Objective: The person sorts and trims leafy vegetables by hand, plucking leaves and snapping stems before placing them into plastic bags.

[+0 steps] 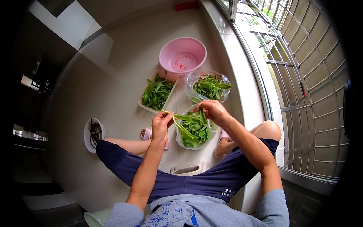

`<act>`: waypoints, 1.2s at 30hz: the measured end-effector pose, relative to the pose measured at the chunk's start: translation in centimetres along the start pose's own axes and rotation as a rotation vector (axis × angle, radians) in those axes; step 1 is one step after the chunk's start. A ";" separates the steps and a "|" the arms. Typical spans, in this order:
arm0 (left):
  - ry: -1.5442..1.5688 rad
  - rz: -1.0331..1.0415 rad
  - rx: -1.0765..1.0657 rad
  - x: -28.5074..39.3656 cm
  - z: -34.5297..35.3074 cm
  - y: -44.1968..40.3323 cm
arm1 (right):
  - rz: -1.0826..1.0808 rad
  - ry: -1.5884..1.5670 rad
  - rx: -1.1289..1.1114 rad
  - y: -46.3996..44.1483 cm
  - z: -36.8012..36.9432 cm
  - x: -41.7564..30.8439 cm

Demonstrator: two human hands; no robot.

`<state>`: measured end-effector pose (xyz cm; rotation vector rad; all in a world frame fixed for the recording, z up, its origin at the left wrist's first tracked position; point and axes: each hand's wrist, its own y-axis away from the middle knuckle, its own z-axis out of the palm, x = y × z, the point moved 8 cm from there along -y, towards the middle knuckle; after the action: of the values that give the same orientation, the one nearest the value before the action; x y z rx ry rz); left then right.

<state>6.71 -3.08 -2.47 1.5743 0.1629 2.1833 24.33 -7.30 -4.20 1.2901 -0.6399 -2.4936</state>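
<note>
Pinched in my left hand (162, 123) is the pale stem end of a long leafy green (184, 131), whose blades hang down to the right. My right hand (212, 111) is closed around green leaf pieces at its fingertips, above the near bag. Below both hands a clear plastic bag (180, 140) lies open, full of leafy greens (199, 126). Just beyond, another clear bag (225, 80) holds more greens (208, 87). To the left of it, a white rectangular basket (142, 104) contains cut green leaves (155, 92).
A pink basin (164, 56) with a red print inside stands at the back. On the left is a white round bin (88, 142) with dark strands in it. A plastic stool (193, 168) shows between my legs. A window ledge (245, 87) and barred window (298, 75) line the right side.
</note>
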 end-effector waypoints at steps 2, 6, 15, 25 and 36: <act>0.040 -0.039 -0.011 -0.5 -0.2 -0.1 | -0.170 0.127 0.062 0.3 -0.4 -2.2; 0.090 -0.093 0.012 -1.5 -0.8 -0.5 | -0.278 0.366 -0.114 2.9 2.1 -5.3; -0.144 0.109 0.092 -0.5 1.1 0.1 | -0.728 1.168 -0.012 4.6 6.9 -2.6; -0.320 0.245 0.034 0.7 3.3 0.5 | -0.173 0.809 -0.192 1.3 4.3 -0.7; -0.258 0.238 0.011 1.0 3.5 0.8 | 0.061 0.417 -0.292 1.4 4.2 0.8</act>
<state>9.46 -3.91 -0.09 1.9491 -0.0968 2.1239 20.51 -7.71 -1.95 1.5731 -0.2045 -2.0748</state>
